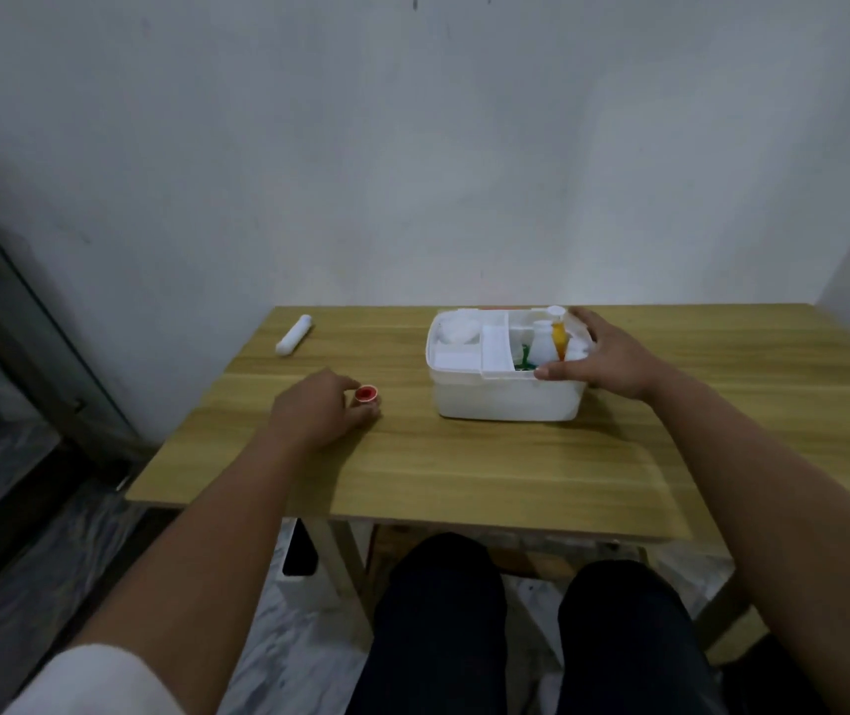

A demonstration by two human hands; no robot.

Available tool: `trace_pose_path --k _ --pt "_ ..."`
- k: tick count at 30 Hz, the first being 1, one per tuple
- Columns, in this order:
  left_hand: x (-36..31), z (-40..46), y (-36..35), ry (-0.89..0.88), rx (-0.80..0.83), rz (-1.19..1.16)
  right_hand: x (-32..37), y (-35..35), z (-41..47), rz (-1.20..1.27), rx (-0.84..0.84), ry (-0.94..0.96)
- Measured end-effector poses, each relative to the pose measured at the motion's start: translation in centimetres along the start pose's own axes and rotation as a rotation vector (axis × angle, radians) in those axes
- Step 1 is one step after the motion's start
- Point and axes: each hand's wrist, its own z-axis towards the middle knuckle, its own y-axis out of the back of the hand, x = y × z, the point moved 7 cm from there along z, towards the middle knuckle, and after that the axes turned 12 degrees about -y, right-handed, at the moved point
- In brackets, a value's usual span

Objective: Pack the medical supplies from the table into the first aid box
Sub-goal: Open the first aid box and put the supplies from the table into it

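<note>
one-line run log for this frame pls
left hand: grip on red-capped roll | right hand: steadying first aid box | white tube: unpacked, table's far-left

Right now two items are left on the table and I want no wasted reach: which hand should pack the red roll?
Left hand: its fingers touch the red roll. The right hand steadies the box.

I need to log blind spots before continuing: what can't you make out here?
- Head view: the small red-topped round item is half hidden by the left hand; grip unclear.
- White plastic first aid box: right compartment covered by the right hand.
- White cylindrical tube: too small to identify.
</note>
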Motion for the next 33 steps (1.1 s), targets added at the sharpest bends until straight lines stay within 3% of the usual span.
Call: trace_pose_path --k 3,7,12,20,24,29,33 --pt "-1.2 -0.9 -0.3 -0.039 -0.150 0.068 0.0 0.0 -0.1 -0.007 0.003 -0.020" --pt "-1.8 -1.1 -0.2 -0.055 -0.194 0.033 0.2 -0.1 -0.2 -0.014 0.001 -0.021" --pt "-1.9 -0.5 1.0 0.000 -0.206 -0.089 0.0 0.0 0.0 0.001 0.003 -0.027" --pt "-8.3 2.9 7.9 -0.146 -0.499 -0.385 -0.4 -0.1 0.1 -0.008 0.008 -0.047" --pt "-13.0 4.7 8.0 -0.225 -0.410 -0.350 -0.5 -0.1 0.1 -0.013 0.015 -0.051" --pt "-15.6 6.0 5.6 -0.208 -0.150 -0.089 -0.6 -0.1 0.2 -0.007 0.012 -0.056" --pt "-16.1 6.3 5.7 -0.201 -0.090 0.036 -0.5 -0.2 0.2 0.006 0.020 -0.055"
